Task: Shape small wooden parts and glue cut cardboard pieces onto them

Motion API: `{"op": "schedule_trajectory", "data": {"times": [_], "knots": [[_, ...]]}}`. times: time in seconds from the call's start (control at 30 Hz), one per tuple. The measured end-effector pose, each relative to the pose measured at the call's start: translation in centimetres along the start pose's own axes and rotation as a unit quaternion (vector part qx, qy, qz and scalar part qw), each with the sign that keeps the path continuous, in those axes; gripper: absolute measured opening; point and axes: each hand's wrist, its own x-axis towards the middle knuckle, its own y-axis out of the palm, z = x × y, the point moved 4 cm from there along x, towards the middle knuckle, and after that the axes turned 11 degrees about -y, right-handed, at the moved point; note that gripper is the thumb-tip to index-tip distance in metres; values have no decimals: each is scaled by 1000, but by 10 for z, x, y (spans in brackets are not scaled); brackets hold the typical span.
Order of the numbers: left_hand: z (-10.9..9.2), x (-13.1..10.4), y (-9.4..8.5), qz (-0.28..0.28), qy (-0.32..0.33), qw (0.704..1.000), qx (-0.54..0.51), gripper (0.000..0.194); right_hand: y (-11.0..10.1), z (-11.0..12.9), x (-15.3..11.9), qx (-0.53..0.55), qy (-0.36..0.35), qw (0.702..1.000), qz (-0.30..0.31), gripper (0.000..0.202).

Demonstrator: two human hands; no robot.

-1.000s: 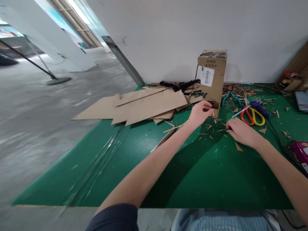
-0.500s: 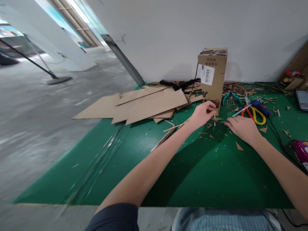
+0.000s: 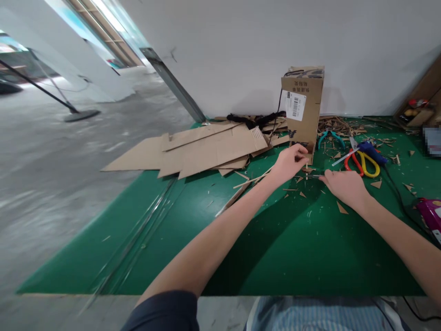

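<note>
My left hand [image 3: 290, 161] is pinched on a thin wooden stick [image 3: 307, 168] that stands upright, with a small round brown cardboard piece around it. To its right, my right hand [image 3: 344, 186] is closed on a small thin blade-like tool [image 3: 314, 175], whose tip reaches the stick just below the cardboard piece. The tool's exact kind is too small to tell. Right behind my left hand stands a tall cardboard box [image 3: 303, 108] with a white label.
Flat cardboard sheets [image 3: 213, 151] lie left on the green table [image 3: 165, 257]. Teal pliers [image 3: 331, 137], red and yellow scissors [image 3: 363, 164], a blue glue gun [image 3: 372, 151] with a cord and a magenta object [image 3: 430, 214] lie right. Cardboard scraps are scattered about.
My right hand has moved slightly left, bringing the tool's tip against the stick below the cardboard piece. My left hand keeps its pinch. The whole view has shifted slightly.
</note>
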Motion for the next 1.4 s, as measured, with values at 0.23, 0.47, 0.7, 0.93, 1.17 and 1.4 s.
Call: {"op": "schedule_trajectory", "data": {"times": [0.23,0.47,0.7,0.93,1.17,1.4], "knots": [[2,0,0,0,-12,1000,-10,15,-2,1,-1,2,-21,1000,16,48],[3,2,0,-5,-20,1000,-2,18,-3,1,-4,-8,5,1000,-30,48],[6,3,2,-9,-38,999,-18,13,-2,2,-3,-12,-3,1000,-7,49],[8,6,6,-12,-18,999,-31,2,0,2,-2,-9,0,1000,19,50],[11,9,9,-10,-26,999,-32,6,0,2,0,-4,1,1000,30,50],[17,8,8,1,-52,998,-37,13,0,3,0,9,-1,1000,18,49]]}}
